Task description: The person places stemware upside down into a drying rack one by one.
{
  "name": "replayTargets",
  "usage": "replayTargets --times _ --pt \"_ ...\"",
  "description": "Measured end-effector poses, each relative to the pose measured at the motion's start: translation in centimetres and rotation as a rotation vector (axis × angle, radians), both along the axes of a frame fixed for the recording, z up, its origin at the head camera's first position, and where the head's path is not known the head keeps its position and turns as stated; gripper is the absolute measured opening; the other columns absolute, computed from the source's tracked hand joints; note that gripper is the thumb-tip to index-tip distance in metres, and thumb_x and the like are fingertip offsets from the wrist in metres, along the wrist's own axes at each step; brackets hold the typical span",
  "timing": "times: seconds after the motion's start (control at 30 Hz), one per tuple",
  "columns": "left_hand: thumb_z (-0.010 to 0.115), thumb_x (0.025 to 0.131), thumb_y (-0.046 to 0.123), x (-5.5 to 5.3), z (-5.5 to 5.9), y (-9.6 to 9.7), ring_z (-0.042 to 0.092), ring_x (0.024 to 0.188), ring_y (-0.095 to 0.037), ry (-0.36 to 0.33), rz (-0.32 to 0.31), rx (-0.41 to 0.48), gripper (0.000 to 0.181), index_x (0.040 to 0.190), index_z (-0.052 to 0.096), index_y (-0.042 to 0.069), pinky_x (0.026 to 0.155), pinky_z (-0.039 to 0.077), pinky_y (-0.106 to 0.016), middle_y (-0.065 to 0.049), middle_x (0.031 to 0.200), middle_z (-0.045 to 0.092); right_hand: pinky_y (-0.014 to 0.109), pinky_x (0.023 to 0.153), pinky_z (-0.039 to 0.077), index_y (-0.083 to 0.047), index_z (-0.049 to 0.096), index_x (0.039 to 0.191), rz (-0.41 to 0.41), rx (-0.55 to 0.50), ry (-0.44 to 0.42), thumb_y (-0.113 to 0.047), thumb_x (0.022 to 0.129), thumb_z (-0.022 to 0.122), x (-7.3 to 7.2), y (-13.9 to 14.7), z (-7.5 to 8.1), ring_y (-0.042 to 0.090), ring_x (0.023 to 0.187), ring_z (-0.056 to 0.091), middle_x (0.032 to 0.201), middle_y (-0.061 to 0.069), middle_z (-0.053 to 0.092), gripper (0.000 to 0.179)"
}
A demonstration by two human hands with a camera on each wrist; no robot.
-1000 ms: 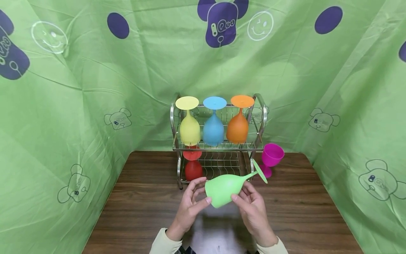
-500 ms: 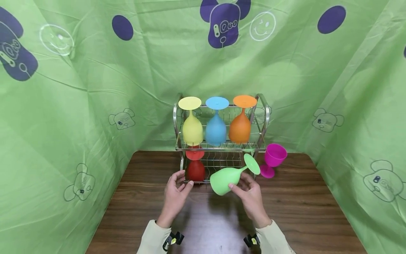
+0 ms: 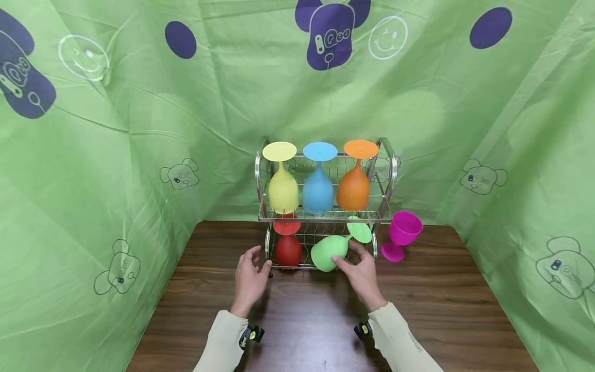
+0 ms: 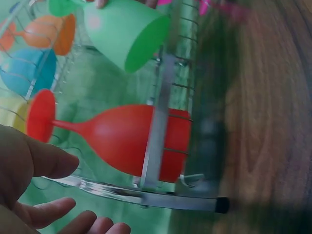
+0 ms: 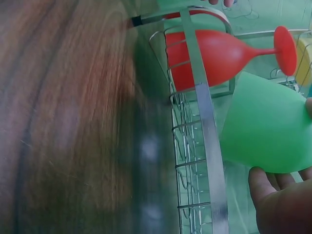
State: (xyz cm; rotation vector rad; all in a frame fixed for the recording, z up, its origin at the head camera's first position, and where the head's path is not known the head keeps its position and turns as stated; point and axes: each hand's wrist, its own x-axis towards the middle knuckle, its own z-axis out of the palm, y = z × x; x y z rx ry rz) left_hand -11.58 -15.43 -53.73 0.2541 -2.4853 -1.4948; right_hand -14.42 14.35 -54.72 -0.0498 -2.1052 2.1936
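My right hand point(image 3: 360, 271) grips a light green plastic goblet point(image 3: 329, 252) by its bowl, thumb in front. The goblet is tilted, mouth down to the left and foot up to the right, at the lower tier of a metal dish rack point(image 3: 325, 219). In the right wrist view the green bowl point(image 5: 268, 126) hangs just inside the rack's front rail. My left hand point(image 3: 250, 279) is beside the rack's left front post, its fingers loosely bent and holding nothing. An upside-down red goblet point(image 4: 122, 139) stands in the lower tier, close to that hand.
Yellow point(image 3: 283, 191), blue point(image 3: 318, 192) and orange point(image 3: 353, 190) goblets stand upside down on the upper tier, over the lower one. A magenta goblet point(image 3: 405, 228) stands upright on the wooden table point(image 3: 441, 299), right of the rack. Green cloth point(image 3: 223, 113) hangs behind and at both sides.
My left hand has let go of the green goblet and moved left to the rack's side. My right hand has carried the goblet forward, from over the table to the lower tier.
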Motion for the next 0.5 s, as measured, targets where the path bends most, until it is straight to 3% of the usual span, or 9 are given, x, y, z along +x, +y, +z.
replayTargets --times 0.1,0.23,0.37,0.5 --pt "0.074 0.098 0.012 -0.5 -0.7 0.1 0.063 0.124 -0.038 0.013 0.014 -0.01 0.051 0.145 0.058 0.002 0.101 0.06 -0.052 -0.022 0.136 0.062 0.022 0.102 0.057 0.005 0.051 0.148 0.008 0.008 0.003 -0.005 0.085 0.088 -0.8 -0.2 -0.3 0.038 0.14 0.056 0.15 0.023 0.056 0.074" --pt "0.074 0.098 0.011 -1.2 -1.3 0.3 0.068 0.12 -0.037 0.044 0.037 -0.003 0.047 0.142 0.061 0.004 0.098 0.062 -0.05 -0.02 0.131 0.066 0.035 0.108 0.056 0.005 0.052 0.148 0.017 0.041 0.015 -0.007 0.085 0.089 -1.8 -0.3 -0.6 0.041 0.141 0.056 0.151 0.024 0.056 0.074" --pt "0.074 0.097 0.006 -1.9 -1.8 0.6 0.072 0.114 -0.035 0.075 0.056 0.037 0.044 0.14 0.063 0.004 0.096 0.064 -0.048 -0.018 0.126 0.07 0.049 0.11 0.055 0.004 0.055 0.146 0.009 0.117 0.02 -0.008 0.084 0.09 -2.6 -0.4 -1.0 0.046 0.136 0.059 0.148 0.026 0.058 0.073" --pt "0.074 0.096 0.002 -2.4 -1.9 0.8 0.073 0.111 -0.033 0.094 0.069 0.082 0.044 0.139 0.065 0.004 0.094 0.064 -0.044 -0.017 0.123 0.073 0.053 0.107 0.056 -0.001 0.06 0.142 0.013 0.22 0.026 -0.01 0.082 0.091 -3.1 -0.7 -1.5 0.047 0.13 0.063 0.144 0.024 0.061 0.068"
